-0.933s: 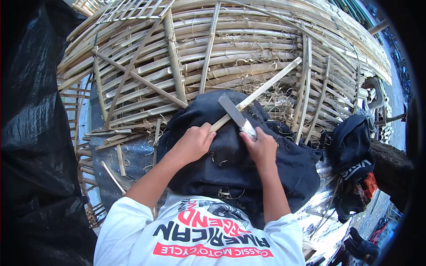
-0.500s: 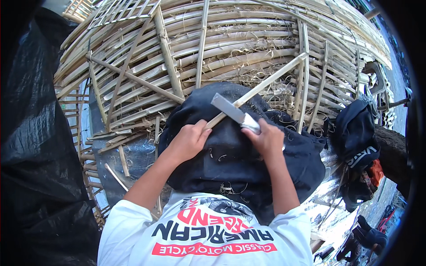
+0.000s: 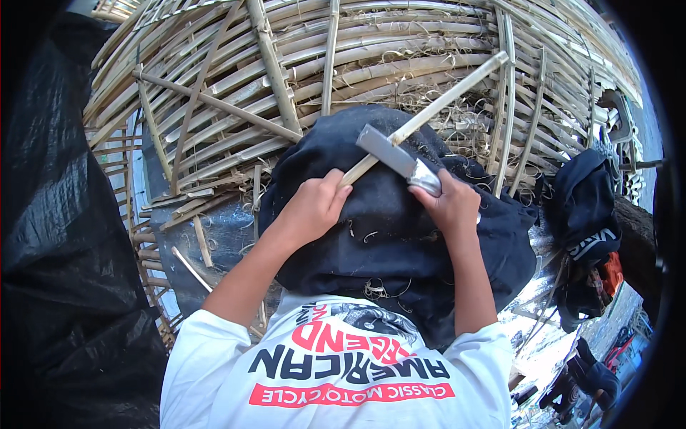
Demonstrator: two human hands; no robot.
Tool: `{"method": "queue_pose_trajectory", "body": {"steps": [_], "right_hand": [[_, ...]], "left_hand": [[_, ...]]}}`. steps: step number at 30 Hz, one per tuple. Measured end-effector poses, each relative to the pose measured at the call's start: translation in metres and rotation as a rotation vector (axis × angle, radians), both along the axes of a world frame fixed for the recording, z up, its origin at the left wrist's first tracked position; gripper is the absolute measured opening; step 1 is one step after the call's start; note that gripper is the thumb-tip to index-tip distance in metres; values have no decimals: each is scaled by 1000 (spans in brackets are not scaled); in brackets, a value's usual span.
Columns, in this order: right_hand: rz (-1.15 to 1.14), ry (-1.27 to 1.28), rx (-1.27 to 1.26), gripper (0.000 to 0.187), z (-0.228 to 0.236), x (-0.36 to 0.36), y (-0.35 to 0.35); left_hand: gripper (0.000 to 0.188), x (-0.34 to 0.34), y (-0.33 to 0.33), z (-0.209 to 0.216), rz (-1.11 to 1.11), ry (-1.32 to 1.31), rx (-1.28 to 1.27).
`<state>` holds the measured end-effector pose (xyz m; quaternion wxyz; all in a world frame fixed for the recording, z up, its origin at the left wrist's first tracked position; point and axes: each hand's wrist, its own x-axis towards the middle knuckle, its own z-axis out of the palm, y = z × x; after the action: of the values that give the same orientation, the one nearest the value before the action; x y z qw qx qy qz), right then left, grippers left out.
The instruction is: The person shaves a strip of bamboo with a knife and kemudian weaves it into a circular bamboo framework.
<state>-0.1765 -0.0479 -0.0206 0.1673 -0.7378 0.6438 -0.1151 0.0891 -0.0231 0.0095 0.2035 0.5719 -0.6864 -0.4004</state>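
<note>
Shirt front, white and printed, marks the near limit of the working area; black cloth is draped directly beyond it, with curled shavings lying on its near part. Above the cloth, the left hand is closed around the near part of a bamboo strip, fingers curled. The right hand, level with it in view, is closed around the silvery handle of a knife. The flat blade lies across the strip just beyond the left hand; contact at the crossing appears likely, but the depth of any cut cannot be determined. Compared with the preceding views, the right hand stands farther from the left and the blade slants less steeply; the left hand's hold is unchanged. Judged from this, work continues at much the same section of the strip, with the knife in a new attitude. Clearance: between the forearms, the cloth offers room for drawing the right hand back; the left hand is the nearest obstacle to the blade. Side limits: a dark fabric bundle sits to the right of the cloth, and a black sheet extends well to the left. At the far side, the strip's free end points away and to the right, over stacked bamboo slats, and overlaps a crosswise slat in view; whether the two touch cannot be determined.
</note>
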Motion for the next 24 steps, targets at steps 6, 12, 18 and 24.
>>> {"method": "queue_pose_trajectory", "body": {"steps": [6,12,18,24], "right_hand": [[27,-36,-5,55,0,10,3],[99,16,64,51,9,20,10],[135,-11,30,50,7,29,21],[40,47,-43,57,-3,29,16]], "left_hand": [[22,3,4,-5,17,-1,2],[22,3,5,-12,20,11,-9],[20,1,2,-7,31,9,-4],[19,-1,4,-12,5,17,-16]]}}
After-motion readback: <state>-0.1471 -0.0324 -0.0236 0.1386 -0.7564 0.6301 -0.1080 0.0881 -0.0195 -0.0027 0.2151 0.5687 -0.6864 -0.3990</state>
